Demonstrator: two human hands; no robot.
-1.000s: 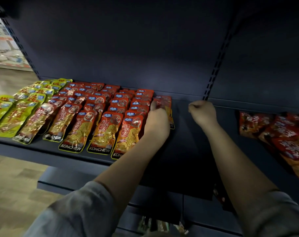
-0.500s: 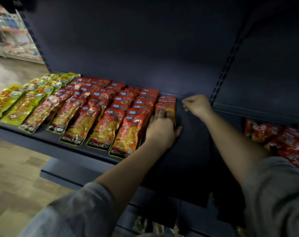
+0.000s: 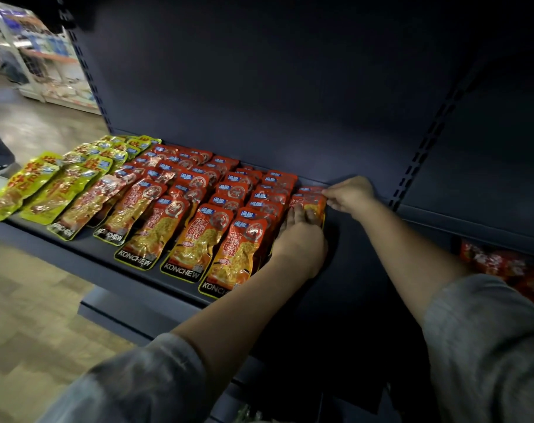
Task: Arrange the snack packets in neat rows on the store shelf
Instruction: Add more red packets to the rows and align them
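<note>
Bare dark shelf (image 3: 366, 270) open toward 3 o'clock of the orange packet rows (image 3: 198, 215). Blocked at 12 by the back panel (image 3: 290, 102), farther toward 3 by loose red packets (image 3: 503, 264).

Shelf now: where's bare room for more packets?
Free: bare dark shelf right of the rightmost red packet column, between the forearms, up to the loose red packets at far right. Crowded: red rows and yellow-green packets fill the left. Left hand and right hand are on that column.
</note>
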